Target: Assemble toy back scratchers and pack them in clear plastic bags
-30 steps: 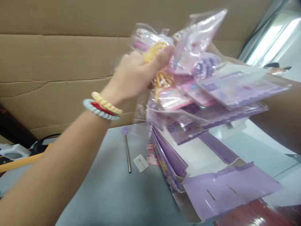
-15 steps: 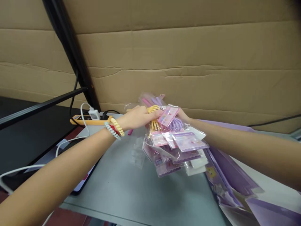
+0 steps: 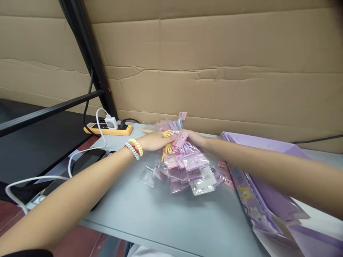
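Note:
Both my hands grip a bunch of clear plastic packets with pink and purple cards, low over the grey table. My left hand is closed on the left side of the bunch, thumb pointing right. Yellow finger-like pieces show by that thumb, and purple ones sit in the packets to the right. Behind the bunch, my right hand is closed on its right side, its fingers partly hidden. One white card hangs at the lower right. A small clear bag lies left of the bunch.
A purple cardboard box with open flaps stands at the right under my right forearm. At the back left is a yellow power strip with a white charger and cable. Dark phones lie beside my left arm. Cardboard walls the back.
The bunch of packets has gone lower and slightly left, its cards now spread closer to the table. Both hands keep their hold. The view has shifted a little.

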### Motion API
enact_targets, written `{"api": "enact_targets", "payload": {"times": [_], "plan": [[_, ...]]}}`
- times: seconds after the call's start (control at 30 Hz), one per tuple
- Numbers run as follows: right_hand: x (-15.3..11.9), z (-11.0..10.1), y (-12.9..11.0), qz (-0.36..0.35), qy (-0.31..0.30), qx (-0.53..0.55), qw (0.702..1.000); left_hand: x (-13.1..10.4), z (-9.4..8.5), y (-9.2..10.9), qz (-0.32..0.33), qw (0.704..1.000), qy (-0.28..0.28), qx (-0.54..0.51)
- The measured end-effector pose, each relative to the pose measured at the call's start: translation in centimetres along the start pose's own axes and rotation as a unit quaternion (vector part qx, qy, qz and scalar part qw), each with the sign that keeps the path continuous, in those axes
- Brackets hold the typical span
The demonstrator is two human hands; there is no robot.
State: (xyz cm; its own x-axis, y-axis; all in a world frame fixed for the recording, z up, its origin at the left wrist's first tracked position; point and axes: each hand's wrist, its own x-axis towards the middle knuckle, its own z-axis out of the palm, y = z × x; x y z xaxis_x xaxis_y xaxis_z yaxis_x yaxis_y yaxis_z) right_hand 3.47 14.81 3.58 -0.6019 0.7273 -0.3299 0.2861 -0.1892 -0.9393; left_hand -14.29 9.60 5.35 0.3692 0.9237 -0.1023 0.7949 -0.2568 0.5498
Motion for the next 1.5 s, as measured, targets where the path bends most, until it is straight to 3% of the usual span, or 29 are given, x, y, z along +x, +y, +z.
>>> {"api": "enact_targets", "payload": {"times": [0.13,0.23,0.33,0.4,0.53,0.73,0.93,1.2,1.33,1.5], "plan": [[-0.5,-0.2,-0.9,0.019,-0.026,0.028,0.999,-0.8,0.0,0.5,-0.045,0.998,0.001,0.034],[-0.6,0.0,-1.7,0.039,0.017,-0.068,0.997,-1.9,0.0,0.5,-0.047,0.997,0.008,0.054],[-0.6,0.3,-2.1,0.066,0.056,-0.145,0.986,-3.3,0.2,0.1,-0.096,0.988,-0.028,0.12],[-0.6,0.3,-2.1,0.076,0.072,-0.165,0.981,-4.3,0.5,-0.3,-0.123,0.975,-0.046,0.181],[-0.4,0.1,-1.5,0.05,0.084,-0.159,0.982,-5.9,1.4,-0.4,-0.17,0.966,-0.009,0.195],[-0.5,-0.3,-1.0,0.009,0.084,-0.165,0.983,-7.6,1.7,0.1,-0.179,0.965,-0.024,0.189],[-0.8,-0.1,-1.6,-0.009,0.062,-0.198,0.978,-9.0,1.6,-0.1,-0.164,0.962,-0.104,0.191],[-1.1,0.3,-1.5,-0.04,0.076,-0.181,0.98,-9.2,2.7,0.0,-0.181,0.965,-0.048,0.183],[-1.3,0.4,-1.5,-0.045,0.081,-0.183,0.979,-9.2,2.7,-0.5,-0.207,0.967,0.011,0.146],[-1.1,0.9,-1.1,-0.037,0.101,-0.195,0.975,-9.0,3.0,-0.3,-0.191,0.962,-0.016,0.193]]}}
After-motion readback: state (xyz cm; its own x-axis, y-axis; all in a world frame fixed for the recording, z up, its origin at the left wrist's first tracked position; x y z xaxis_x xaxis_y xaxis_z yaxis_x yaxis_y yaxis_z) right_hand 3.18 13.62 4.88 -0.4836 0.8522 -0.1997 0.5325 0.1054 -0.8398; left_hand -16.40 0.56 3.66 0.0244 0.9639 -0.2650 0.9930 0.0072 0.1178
